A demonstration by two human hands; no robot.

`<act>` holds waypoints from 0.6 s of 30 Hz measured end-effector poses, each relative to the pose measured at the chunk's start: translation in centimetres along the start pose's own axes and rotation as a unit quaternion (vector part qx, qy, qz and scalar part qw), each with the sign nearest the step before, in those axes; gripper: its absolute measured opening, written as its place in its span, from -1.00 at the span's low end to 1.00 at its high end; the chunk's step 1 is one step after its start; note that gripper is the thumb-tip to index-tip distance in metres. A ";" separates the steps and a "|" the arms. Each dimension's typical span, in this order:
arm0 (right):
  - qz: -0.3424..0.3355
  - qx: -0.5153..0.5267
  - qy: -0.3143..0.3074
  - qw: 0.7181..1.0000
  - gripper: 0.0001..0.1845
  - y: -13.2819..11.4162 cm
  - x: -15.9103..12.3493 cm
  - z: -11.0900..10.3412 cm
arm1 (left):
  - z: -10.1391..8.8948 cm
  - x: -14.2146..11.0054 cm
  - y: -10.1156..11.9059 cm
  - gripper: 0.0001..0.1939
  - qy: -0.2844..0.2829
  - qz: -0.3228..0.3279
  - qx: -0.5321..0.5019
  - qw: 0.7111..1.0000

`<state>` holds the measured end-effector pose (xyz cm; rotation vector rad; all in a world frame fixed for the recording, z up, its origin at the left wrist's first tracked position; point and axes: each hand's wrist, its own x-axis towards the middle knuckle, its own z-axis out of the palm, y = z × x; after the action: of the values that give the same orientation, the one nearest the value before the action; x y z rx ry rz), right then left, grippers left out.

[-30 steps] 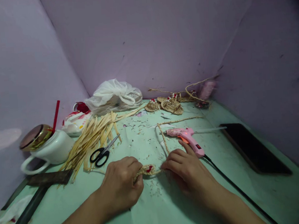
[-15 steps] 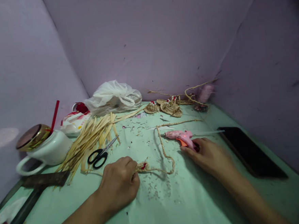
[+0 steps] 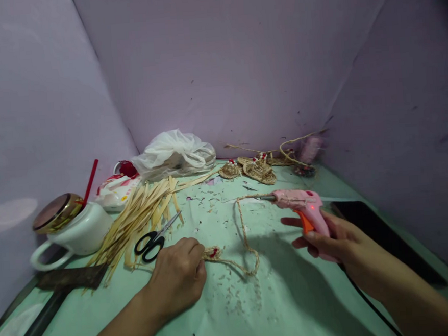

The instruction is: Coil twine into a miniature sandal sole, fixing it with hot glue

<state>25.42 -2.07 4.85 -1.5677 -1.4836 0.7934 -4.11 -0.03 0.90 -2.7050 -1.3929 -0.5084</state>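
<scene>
My left hand point(image 3: 177, 279) rests on the green table, fingers closed on a small braided straw piece with a red bead point(image 3: 213, 253). A twine cord point(image 3: 246, 238) trails from that piece in a loop toward the back. My right hand point(image 3: 334, 239) grips a pink hot glue gun point(image 3: 301, 203) by its handle and holds it lifted above the table, nozzle pointing left. A red light glows on the gun. Its black cable point(image 3: 365, 299) runs toward the near right.
Black scissors point(image 3: 152, 239) lie beside a heap of straw strips point(image 3: 142, 212). A white mug with a gold lid point(image 3: 73, 230) and a dark blade point(image 3: 68, 277) sit at left. A plastic bag point(image 3: 175, 153) and woven straw pieces point(image 3: 257, 170) are at the back. A dark tablet point(image 3: 382, 231) lies right.
My right hand let go of the braided piece, moved right, took the glue gun off the table and lifted it. My left hand stayed on the braided piece.
</scene>
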 end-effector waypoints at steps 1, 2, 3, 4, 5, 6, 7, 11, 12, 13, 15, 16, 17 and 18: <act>0.030 0.074 -0.051 0.995 -0.60 -0.4 -0.3 0.1 | 0.1 0.0 -0.1 -0.84 0.007 0.001 -0.001 1.000; 0.061 0.136 -0.103 0.983 -0.57 -0.7 -0.6 0.3 | 0.3 -0.1 -0.1 -0.85 0.016 0.003 -0.002 1.000; 0.089 0.178 -0.150 0.969 -0.57 -0.9 -0.9 0.5 | 0.4 -0.1 -0.2 -0.85 0.023 0.005 -0.004 1.000; 0.098 0.193 -0.173 0.961 -0.62 -1.0 -1.0 0.7 | 0.4 -0.2 -0.3 -0.84 0.028 0.007 -0.006 1.000; 0.097 0.196 -0.191 0.957 -0.69 -1.1 -1.1 0.9 | 0.5 -0.2 -0.3 -0.84 0.030 0.008 -0.007 0.999; 0.093 0.195 -0.205 0.955 -0.74 -1.1 -1.2 1.0 | 0.5 -0.2 -0.4 -0.84 0.033 0.010 -0.007 0.999; 0.087 0.196 -0.213 0.953 -0.77 -1.0 -1.2 1.1 | 0.5 -0.2 -0.4 -0.84 0.035 0.011 -0.008 0.999; 0.075 0.232 -0.243 0.939 -0.69 -0.6 -1.0 1.1 | 0.2 -0.1 -0.4 -0.83 0.038 0.019 -0.011 0.999; 0.072 0.239 -0.252 0.935 -0.68 -0.5 -0.9 1.1 | 0.2 -0.1 -0.4 -0.83 0.038 0.021 -0.012 0.999; 0.068 0.240 -0.260 0.933 -0.68 -0.5 -0.9 1.2 | 0.2 0.0 -0.4 -0.83 0.039 0.023 -0.012 0.999; 0.059 0.225 -0.268 0.935 -0.67 -0.3 -0.7 1.5 | 0.1 0.1 -0.4 -0.83 0.042 0.023 -0.008 0.999; 0.057 0.213 -0.268 0.938 -0.66 -0.3 -0.7 1.6 | 0.1 0.1 -0.4 -0.83 0.043 0.023 -0.005 0.999; 0.058 0.199 -0.266 0.941 -0.63 -0.3 -0.6 1.8 | 0.2 0.1 -0.4 -0.83 0.046 0.023 -0.002 0.999; 0.059 0.185 -0.263 0.945 -0.61 -0.2 -0.6 1.9 | 0.2 0.1 -0.4 -0.84 0.048 0.023 0.001 0.999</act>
<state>23.55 -2.38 4.12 -1.2146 -1.4891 1.5555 -4.33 0.27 0.73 -2.6663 -1.3029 -0.6247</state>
